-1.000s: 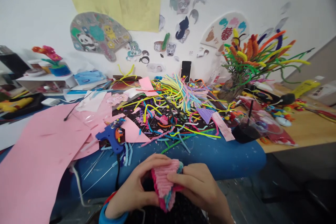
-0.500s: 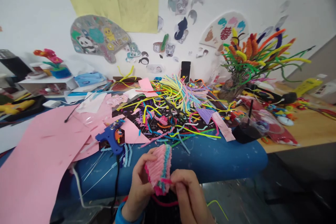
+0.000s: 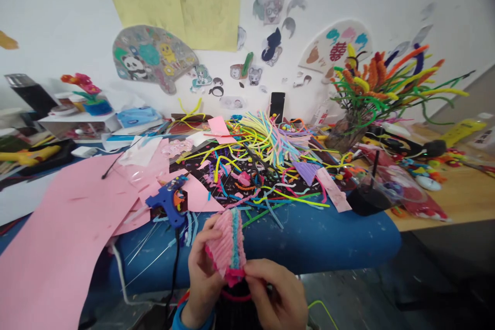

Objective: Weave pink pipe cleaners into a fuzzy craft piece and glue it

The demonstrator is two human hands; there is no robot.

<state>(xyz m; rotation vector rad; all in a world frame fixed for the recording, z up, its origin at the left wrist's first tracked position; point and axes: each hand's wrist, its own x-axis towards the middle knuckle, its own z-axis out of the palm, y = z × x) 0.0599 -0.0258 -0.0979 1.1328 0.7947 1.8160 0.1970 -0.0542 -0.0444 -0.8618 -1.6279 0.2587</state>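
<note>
My left hand (image 3: 204,263) grips a pink pipe-cleaner piece (image 3: 223,242) from its left side, thumb low and fingers behind. The piece is ribbed pink with a light-blue stripe (image 3: 235,237) along its right part and a hot-pink lower edge. At its lower right corner, my right hand (image 3: 274,289) pinches a hot-pink pipe cleaner (image 3: 236,271) laid along that edge. A loop of the same colour hangs beneath the piece, between the hands. Both hands are above my lap, in front of the table's near edge.
A blue glue gun (image 3: 170,201) lies on the blue-covered table (image 3: 309,237), beside pink sheets (image 3: 77,211). Loose pipe cleaners (image 3: 270,139) heap in the middle. To the right stand a dark drink cup (image 3: 367,198) and a vase (image 3: 342,131) of pipe-cleaner flowers.
The pink piece has shifted slightly left and turned a little. The hot-pink pipe cleaner's end, which stuck out across the stripe, now lies against the lower edge under my right fingers.
</note>
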